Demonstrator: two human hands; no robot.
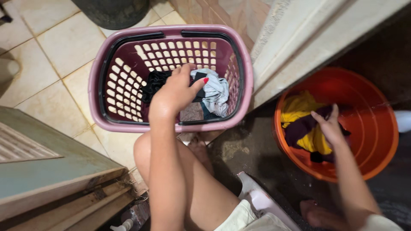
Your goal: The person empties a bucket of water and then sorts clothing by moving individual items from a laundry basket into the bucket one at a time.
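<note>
My left hand (175, 92) reaches down into a pink laundry basket (96, 72) with slotted walls. Its fingers close on the pile of clothes inside, a black garment (152, 83) and a grey-white one (216, 92). My right hand (329, 124) stretches into an orange bucket (376, 141) on the right. It rests with fingers spread on yellow (299, 109) and dark purple clothes (299, 128) lying in the bucket; I cannot tell whether it grips them.
The basket stands on cream floor tiles (64, 42). A pale door frame (308, 38) runs between basket and bucket. A wooden door edge (51, 171) is at the lower left, a dark round bin (113, 10) at the top. My bare knee and feet are below.
</note>
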